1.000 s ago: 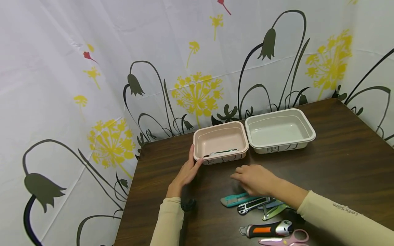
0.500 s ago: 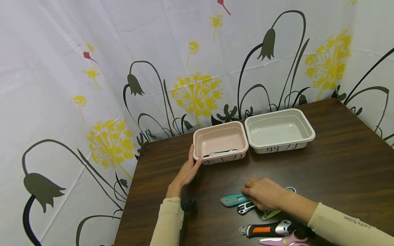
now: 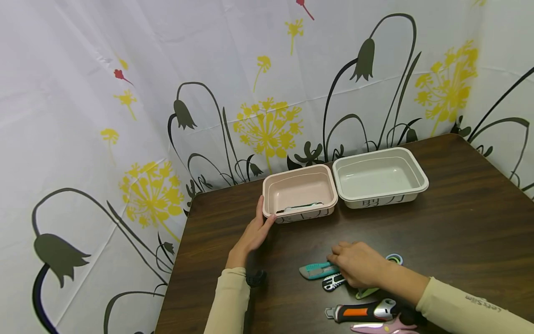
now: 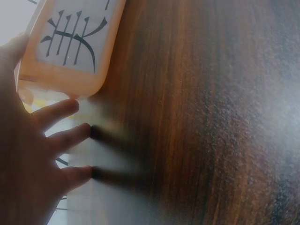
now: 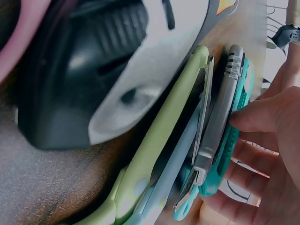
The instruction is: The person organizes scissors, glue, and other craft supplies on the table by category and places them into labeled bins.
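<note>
My left hand rests on the near left corner of a pink bin, thumb at its front and the other fingers extended. A slim white and dark teal object, its kind unclear, lies inside. My right hand pinches a teal utility knife on the table, thumb on one side and fingers on the other, as the right wrist view shows. Alongside lie a black-and-white utility knife, green scissors and blue scissors, partly hidden under the hand in the head view.
A larger grey bin stands right of the pink one. Nearer the front are a black, orange and silver utility knife and pink scissors, cut off by the frame's lower edge. A printed curtain hangs behind the table.
My right hand has moved back from near the pink bin, down and to the right, onto the teal utility knife, and has since stayed there. The left hand has not moved.
</note>
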`<action>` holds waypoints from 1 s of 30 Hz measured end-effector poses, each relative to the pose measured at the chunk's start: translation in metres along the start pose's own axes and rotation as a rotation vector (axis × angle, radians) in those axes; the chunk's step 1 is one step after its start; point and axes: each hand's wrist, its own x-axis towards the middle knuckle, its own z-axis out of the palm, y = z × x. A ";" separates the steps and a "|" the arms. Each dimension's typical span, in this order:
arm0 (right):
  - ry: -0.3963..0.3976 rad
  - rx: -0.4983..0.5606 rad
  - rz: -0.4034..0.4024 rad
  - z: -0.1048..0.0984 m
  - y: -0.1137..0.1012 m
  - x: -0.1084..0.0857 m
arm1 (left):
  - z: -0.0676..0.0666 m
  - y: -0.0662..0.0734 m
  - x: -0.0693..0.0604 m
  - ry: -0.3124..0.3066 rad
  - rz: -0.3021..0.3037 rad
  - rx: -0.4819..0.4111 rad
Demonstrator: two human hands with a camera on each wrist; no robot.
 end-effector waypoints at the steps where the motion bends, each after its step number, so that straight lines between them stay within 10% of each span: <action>1: 0.004 0.003 0.001 0.000 0.000 0.000 | 0.000 0.000 0.000 0.000 0.002 -0.001; 30: 0.014 0.037 -0.025 -0.007 -0.003 0.004 | 0.000 0.000 -0.001 -0.007 -0.006 -0.005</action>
